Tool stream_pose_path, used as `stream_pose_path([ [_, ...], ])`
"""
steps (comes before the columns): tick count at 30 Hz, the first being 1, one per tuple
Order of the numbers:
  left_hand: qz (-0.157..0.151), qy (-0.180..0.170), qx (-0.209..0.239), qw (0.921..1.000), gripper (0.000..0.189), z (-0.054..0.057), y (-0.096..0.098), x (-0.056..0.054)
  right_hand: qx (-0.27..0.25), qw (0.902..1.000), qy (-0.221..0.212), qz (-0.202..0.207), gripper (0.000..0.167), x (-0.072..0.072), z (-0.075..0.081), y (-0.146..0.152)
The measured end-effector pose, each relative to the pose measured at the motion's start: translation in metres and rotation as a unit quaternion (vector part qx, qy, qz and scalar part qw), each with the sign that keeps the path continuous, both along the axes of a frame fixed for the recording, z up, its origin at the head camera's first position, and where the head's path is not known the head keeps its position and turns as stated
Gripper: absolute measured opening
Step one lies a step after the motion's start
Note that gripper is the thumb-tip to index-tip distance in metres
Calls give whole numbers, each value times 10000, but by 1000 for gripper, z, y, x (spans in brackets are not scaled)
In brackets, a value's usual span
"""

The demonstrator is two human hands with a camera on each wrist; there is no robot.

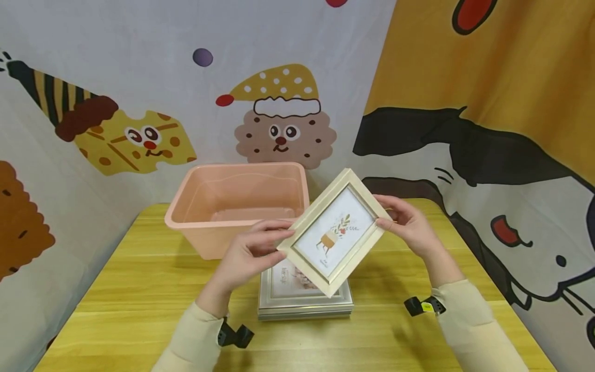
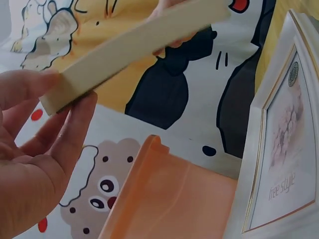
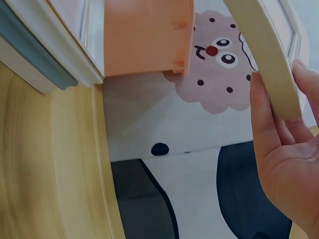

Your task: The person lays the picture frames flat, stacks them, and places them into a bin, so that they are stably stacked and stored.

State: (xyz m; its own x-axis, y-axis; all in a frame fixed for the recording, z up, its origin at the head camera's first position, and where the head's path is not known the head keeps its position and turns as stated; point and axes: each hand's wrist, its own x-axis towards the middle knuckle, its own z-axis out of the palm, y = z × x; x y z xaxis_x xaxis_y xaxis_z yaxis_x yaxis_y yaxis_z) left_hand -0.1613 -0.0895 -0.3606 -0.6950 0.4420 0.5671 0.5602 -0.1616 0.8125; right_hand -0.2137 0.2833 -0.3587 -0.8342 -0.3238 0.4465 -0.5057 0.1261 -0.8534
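Note:
A cream picture frame [image 1: 335, 232] with a potted-plant print is held tilted in the air between both hands. My left hand [image 1: 251, 253] pinches its lower left corner, thumb on one face and fingers on the other. At the opposite side, my right hand [image 1: 409, 225] grips the right corner between thumb and fingers. In the left wrist view the held frame [image 2: 134, 47] appears edge-on. Below it, a stack of frames [image 1: 304, 310] lies on the table, partly hidden by the held one. The top frame of the stack [image 2: 254, 174] has a silvery border and a "free style" print.
A pink plastic bin [image 1: 237, 232] stands at the back of the yellow wood-grain table [image 1: 153, 310], left of the held frame. Behind the table hangs a cloth [image 1: 153, 62] printed with cartoon figures. Dark wrist cameras [image 1: 234, 335] sit on both wrists.

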Motion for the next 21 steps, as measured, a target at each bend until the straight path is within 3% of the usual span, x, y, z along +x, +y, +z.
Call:
stream_pose_path([
  [3, -251, -116, 252, 9993, 34, -2, -5, -4, 137, 9997, -206, 59, 52, 1, -2, -4],
  [5, -257, -185, 354, 9989, 33, -4, -8, -7, 188, 9991, -362, 86, 53, 1, -4, -7],
  [12, 503, -623, 402, 9960, 33, -13, -17, -12, 326, 9981, -528, 11, 56, 6, -12, -14],
  [16, 709, -862, 571, 9921, 34, -19, -23, -16, 462, 9972, -584, 39, 61, 10, -14, -18],
  [21, 948, -845, 645, 9898, 32, -24, -28, -19, 522, 9962, -668, 177, 68, 15, -21, -22],
])
